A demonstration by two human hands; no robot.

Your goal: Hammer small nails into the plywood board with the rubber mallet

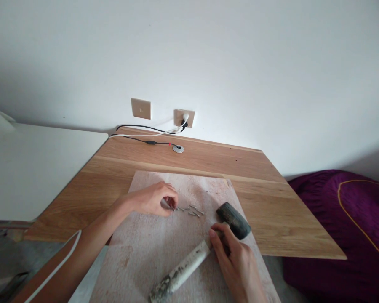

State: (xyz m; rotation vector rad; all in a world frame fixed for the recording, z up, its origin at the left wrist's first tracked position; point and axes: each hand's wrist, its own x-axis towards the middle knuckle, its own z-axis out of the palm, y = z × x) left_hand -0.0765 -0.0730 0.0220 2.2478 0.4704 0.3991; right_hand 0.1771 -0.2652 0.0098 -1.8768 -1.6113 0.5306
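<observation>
My right hand is wrapped round the neck of a rubber mallet, just below its black head. The mallet lies slantwise over a pale wooden board, its worn whitish handle pointing toward me. At the left end of a small heap of nails, my left hand is closed in a pinch. A small metal nail shows at its thumb and fingertips, mostly hidden by them. Several other nails lie loose on the board, to the right of these fingers. A row of small dark dots marks the board behind them.
The board rests on a wooden desk against a white wall. Cables run along the desk's back to a wall socket and a round grommet. A white tabletop adjoins at left; purple fabric lies at right.
</observation>
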